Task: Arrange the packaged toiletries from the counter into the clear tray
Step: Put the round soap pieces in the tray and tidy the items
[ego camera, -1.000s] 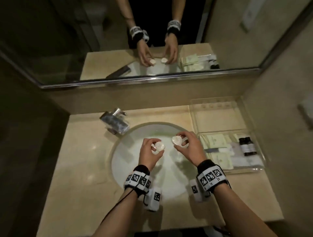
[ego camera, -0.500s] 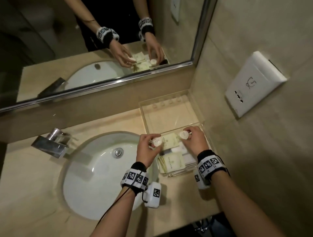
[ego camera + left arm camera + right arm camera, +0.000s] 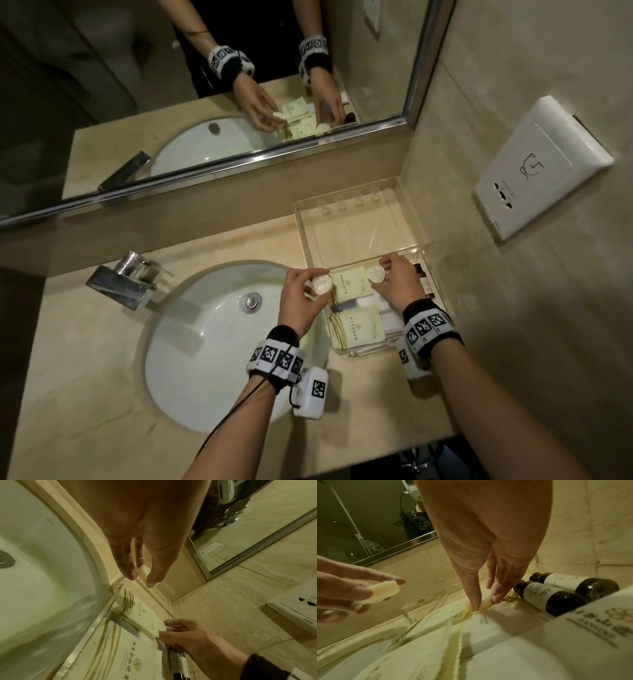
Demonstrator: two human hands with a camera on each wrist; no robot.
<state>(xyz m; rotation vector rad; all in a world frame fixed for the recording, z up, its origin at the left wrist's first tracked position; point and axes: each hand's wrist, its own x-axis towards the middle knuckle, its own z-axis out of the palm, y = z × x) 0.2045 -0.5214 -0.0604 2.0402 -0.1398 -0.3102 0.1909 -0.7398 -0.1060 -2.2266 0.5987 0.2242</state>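
Observation:
My left hand [image 3: 315, 288] pinches a small round white soap [image 3: 323, 285] over the clear tray's left wall, at the sink's edge; in the left wrist view the soap [image 3: 145, 570] sits between thumb and fingers [image 3: 132, 573]. My right hand [image 3: 381, 272] pinches a second round soap [image 3: 375, 275] low inside the clear tray [image 3: 359, 198], at the divider. In the right wrist view that soap [image 3: 485, 602] is down at the pale sachets [image 3: 436, 618], next to two dark bottles [image 3: 556, 592]. The tray's near section holds sachets [image 3: 359, 325] and the bottles [image 3: 423, 281]; its far section holds nothing.
A white sink basin [image 3: 212, 342] with a chrome faucet [image 3: 123, 281] fills the beige counter [image 3: 85, 377] left of the tray. A mirror [image 3: 205, 102] runs along the back. A white wall socket [image 3: 541, 168] sits on the right wall close to the tray.
Both hands carried their soaps rightward from over the sink to the tray. The right hand has gone down into the tray's near section; the left stays at its left wall.

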